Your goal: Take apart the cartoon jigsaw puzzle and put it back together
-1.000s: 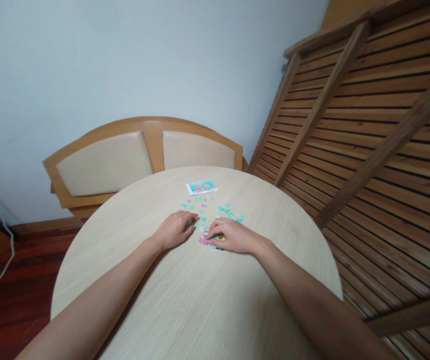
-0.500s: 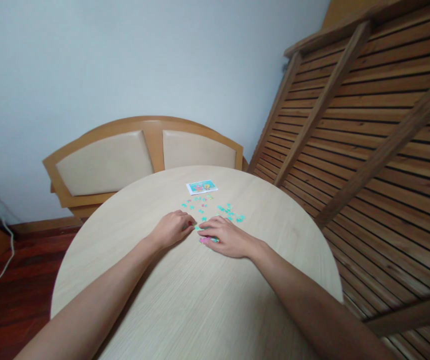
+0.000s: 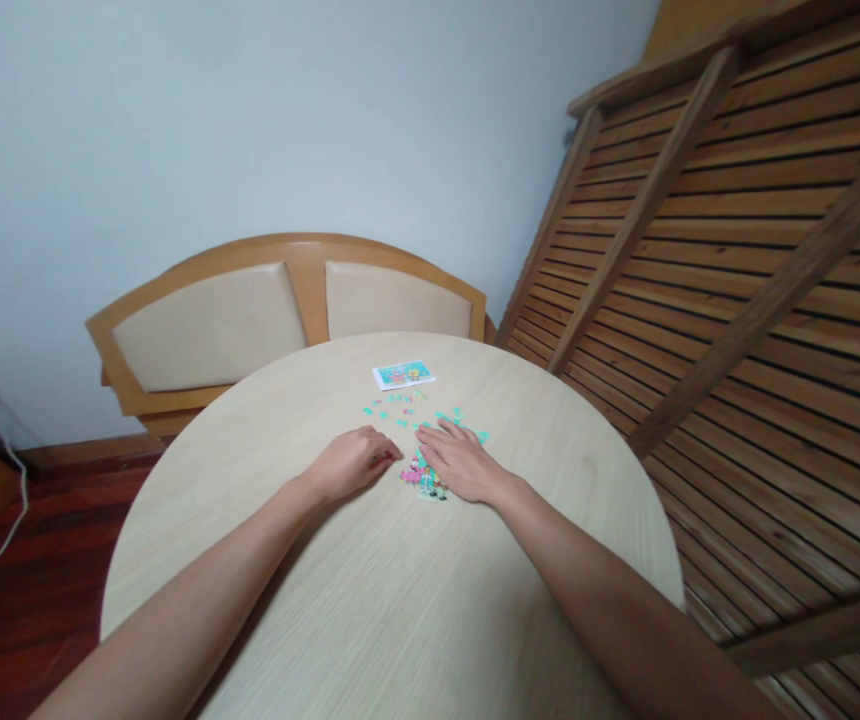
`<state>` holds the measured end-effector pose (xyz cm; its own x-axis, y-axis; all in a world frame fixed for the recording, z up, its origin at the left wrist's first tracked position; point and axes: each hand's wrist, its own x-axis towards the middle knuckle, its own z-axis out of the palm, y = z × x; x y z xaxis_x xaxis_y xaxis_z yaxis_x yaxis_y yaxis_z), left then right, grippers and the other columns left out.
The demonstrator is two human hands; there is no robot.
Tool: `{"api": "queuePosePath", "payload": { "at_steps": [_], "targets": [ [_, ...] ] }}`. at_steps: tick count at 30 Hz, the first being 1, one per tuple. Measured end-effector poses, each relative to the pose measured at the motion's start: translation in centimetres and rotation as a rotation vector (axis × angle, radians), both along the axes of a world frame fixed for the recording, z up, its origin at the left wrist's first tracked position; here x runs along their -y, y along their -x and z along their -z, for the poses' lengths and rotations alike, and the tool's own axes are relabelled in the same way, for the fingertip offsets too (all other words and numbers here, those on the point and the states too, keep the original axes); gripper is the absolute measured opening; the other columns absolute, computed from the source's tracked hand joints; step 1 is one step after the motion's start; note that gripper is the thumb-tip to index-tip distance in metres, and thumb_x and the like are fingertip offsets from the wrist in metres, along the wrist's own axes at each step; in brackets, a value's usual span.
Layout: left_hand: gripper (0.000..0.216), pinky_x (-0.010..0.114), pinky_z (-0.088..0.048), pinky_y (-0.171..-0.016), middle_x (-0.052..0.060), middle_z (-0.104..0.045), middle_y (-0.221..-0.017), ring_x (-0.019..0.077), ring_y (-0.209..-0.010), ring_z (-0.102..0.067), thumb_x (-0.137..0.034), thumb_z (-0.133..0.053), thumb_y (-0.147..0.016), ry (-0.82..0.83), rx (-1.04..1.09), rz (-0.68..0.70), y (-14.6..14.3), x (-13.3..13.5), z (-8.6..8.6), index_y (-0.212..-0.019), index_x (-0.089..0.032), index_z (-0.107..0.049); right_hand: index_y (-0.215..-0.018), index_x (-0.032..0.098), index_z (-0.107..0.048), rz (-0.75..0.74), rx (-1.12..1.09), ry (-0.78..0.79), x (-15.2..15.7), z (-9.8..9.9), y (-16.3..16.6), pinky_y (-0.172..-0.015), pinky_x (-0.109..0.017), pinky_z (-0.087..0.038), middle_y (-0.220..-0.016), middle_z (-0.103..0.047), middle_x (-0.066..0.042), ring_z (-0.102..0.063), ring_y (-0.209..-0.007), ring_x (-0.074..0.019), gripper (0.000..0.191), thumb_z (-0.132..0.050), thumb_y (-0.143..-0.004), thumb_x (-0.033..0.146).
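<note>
A partly joined jigsaw puzzle (image 3: 422, 478) in pink, teal and white lies on the table between my hands. My left hand (image 3: 351, 465) rests at its left side, fingers curled together; whatever they may hold is hidden. Palm down, my right hand (image 3: 461, 462) lies over the right part of the puzzle, its fingers stretched out and covering some of it. Loose teal puzzle pieces (image 3: 460, 413) show just beyond the right fingertips. More small pieces, teal and pink, are scattered farther back (image 3: 400, 400).
Behind the pieces lies a picture card (image 3: 404, 375) with cartoon figures. The round wooden table (image 3: 370, 600) fills the lower view. A padded headboard (image 3: 212, 320) stands against the wall, and a slatted wooden frame (image 3: 700, 250) leans at the right.
My right hand has shifted right and slightly away from me, its fingers lifting off the joined puzzle so more of it shows. My left hand has moved slightly right.
</note>
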<state>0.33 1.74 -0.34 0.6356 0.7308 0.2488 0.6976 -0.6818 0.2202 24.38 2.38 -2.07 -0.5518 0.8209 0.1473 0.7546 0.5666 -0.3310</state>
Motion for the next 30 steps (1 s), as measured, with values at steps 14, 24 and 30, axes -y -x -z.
{"api": "queuePosePath", "payload": {
  "at_steps": [14,24,30],
  "targets": [
    [0.019,0.034,-0.047,-0.091,0.007,-0.072,-0.098,0.0203,-0.095,-0.063,-0.026,-0.056,-0.089,0.184,0.061,0.125,1.5,-0.2,-0.9,-0.097,-0.019,-0.072,-0.138,0.026,-0.057,-0.16,-0.025,0.016,0.0,-0.7,-1.6,-0.117,-0.056,-0.024,-0.154,-0.045,-0.008,-0.029,-0.146,-0.0331,0.05,-0.041,-0.1,0.053],
    [0.024,0.024,-0.044,-0.07,0.002,-0.07,-0.093,0.0148,-0.077,-0.058,-0.026,-0.067,-0.077,0.527,0.132,0.154,1.1,0.7,-1.5,-0.098,-0.017,-0.069,-0.129,0.026,-0.065,-0.242,-0.043,-0.03,0.2,-1.2,-1.8,-0.114,-0.052,-0.03,-0.142,-0.055,-0.01,-0.04,-0.138,-0.0325,0.054,-0.067,-0.083,0.054],
    [0.025,0.026,-0.045,-0.08,0.004,-0.071,-0.099,0.0176,-0.088,-0.061,-0.027,-0.073,-0.077,0.479,0.159,0.211,0.0,1.4,-1.8,-0.1,-0.018,-0.07,-0.129,0.025,-0.065,-0.244,-0.038,-0.024,0.1,-1.1,-1.8,-0.115,-0.051,-0.029,-0.141,-0.055,-0.01,-0.039,-0.138,-0.0327,0.055,-0.067,-0.083,0.054]
  ]
}}
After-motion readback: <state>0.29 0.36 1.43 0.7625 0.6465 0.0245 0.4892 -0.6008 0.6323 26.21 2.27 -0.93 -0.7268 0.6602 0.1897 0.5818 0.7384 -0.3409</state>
